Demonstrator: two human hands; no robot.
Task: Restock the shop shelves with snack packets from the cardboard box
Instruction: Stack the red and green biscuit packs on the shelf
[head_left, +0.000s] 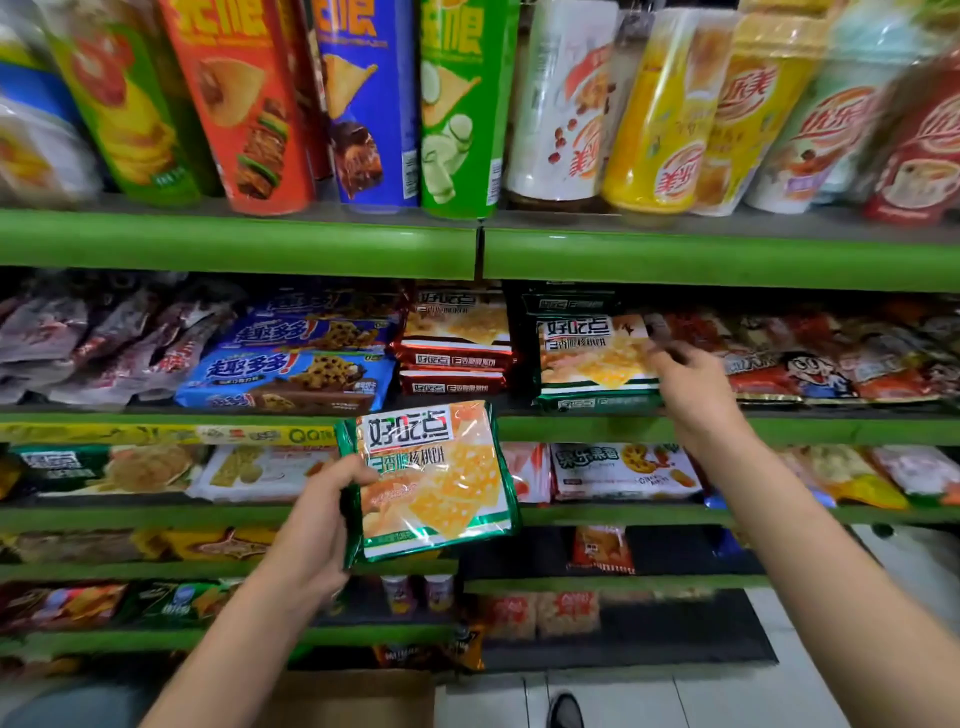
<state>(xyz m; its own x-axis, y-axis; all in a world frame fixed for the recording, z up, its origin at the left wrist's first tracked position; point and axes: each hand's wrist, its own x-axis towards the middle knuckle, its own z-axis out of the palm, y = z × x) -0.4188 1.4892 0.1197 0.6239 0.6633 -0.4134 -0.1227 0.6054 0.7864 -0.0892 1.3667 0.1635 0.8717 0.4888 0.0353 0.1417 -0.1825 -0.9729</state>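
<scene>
Gripping a green cracker packet (434, 480) in left hand (311, 525).

The scene is bright and evenly lit, probably from lamps above, though no lamp is in view. The wide lens bends the green shelf edges (239, 244) and makes the tall tubes (462, 104) on the top shelf lean outward. The sharpest part is the middle, where the print on the green-edged cracker packet (436, 478) is readable and its foil gives small white glare. The cups (883, 119) at the upper right are smeared by motion blur, and the dark packets (78, 343) at the left edge too. The right hand (685, 384) is slightly blurred. Deep shadow lies under each shelf and in the lower compartments.
</scene>
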